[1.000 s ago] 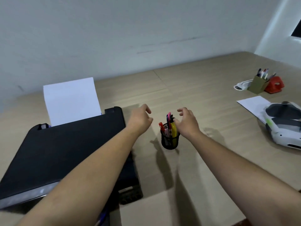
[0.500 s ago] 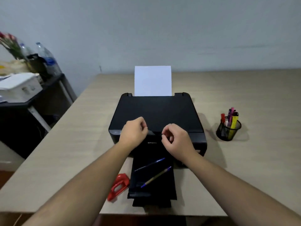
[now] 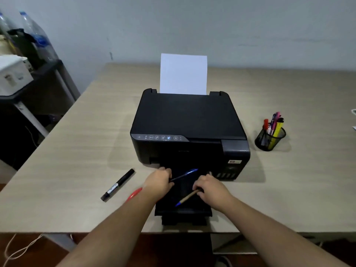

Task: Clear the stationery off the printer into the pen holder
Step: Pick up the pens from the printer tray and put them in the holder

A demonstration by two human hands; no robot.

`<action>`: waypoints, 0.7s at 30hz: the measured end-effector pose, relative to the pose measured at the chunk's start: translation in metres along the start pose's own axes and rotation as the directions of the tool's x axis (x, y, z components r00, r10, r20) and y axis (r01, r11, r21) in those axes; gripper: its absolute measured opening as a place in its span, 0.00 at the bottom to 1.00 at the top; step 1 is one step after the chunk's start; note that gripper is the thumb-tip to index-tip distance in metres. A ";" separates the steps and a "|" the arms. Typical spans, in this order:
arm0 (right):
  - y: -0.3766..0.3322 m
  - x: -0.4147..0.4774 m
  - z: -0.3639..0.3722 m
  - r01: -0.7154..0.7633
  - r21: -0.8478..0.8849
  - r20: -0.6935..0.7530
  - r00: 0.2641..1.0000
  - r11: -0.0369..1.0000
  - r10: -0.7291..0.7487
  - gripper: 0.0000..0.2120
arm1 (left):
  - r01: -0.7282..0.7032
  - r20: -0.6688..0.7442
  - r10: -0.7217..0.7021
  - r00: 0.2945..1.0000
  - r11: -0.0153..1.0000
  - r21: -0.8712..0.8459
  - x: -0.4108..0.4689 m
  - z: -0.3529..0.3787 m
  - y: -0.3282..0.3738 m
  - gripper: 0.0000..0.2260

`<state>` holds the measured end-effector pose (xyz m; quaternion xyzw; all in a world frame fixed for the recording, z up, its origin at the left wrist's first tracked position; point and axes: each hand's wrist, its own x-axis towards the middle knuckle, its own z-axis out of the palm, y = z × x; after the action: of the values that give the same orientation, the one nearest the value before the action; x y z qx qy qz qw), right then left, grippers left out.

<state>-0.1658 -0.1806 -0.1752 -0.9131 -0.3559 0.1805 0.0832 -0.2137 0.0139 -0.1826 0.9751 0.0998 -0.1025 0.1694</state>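
Note:
A black printer (image 3: 187, 120) stands mid-table with its output tray (image 3: 183, 211) pulled out toward me. Over that tray my left hand (image 3: 159, 181) is closed on a blue pen (image 3: 185, 174) that points up and to the right. Just right of it, my right hand (image 3: 211, 188) grips a tan pen with a blue tip (image 3: 185, 199), its tip pointing down-left over the tray. A black mesh pen holder (image 3: 269, 138) with several pens and a yellow highlighter stands on the table to the right of the printer, apart from both hands.
A black marker (image 3: 117, 185) lies on the table left of the tray, and a red object (image 3: 134, 194) shows partly behind my left forearm. White paper (image 3: 183, 74) stands in the rear feed. A dark side table (image 3: 28, 87) with bottles and a white box is at far left.
Both hands came down from the printer's front edge to the output tray and each took hold of a pen. The view tilted lower, and a black marker now shows at left.

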 end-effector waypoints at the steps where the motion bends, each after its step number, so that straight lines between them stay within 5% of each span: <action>1: 0.003 -0.001 0.001 0.002 -0.031 0.008 1.000 1.000 -0.001 0.13 | 0.000 0.011 0.000 1.000 1.000 0.002 0.001 0.002 0.003 0.11; 5: 0.010 -0.003 -0.003 -0.010 -0.025 0.058 0.998 1.000 0.012 0.10 | -0.020 0.088 0.010 0.996 0.994 0.108 0.007 -0.002 0.014 0.12; 8: 0.008 -0.003 -0.023 -0.059 0.163 0.126 0.991 0.985 0.038 0.09 | -0.041 0.170 0.010 0.985 0.983 0.181 0.005 -0.017 0.015 0.12; 13: -0.004 0.005 -0.090 -0.025 0.394 0.168 0.985 0.919 -0.045 0.05 | -0.068 0.298 0.070 0.952 0.998 -0.020 0.004 -0.057 0.010 0.01; 17: -0.010 0.011 -0.150 0.044 0.414 0.138 0.984 0.909 -0.110 0.07 | 0.005 0.387 0.081 0.919 0.976 -0.217 0.009 -0.113 0.022 0.07; 21: 0.003 0.008 -0.200 0.064 0.499 0.043 0.994 0.864 -0.099 0.06 | -0.050 0.328 0.173 0.929 0.935 -0.351 0.022 -0.177 0.055 0.07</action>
<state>-0.0807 -0.1823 0.0054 -0.8386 -0.3382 0.2930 0.3107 -0.1507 0.0286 -0.0073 0.9014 0.0273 -0.2475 0.3542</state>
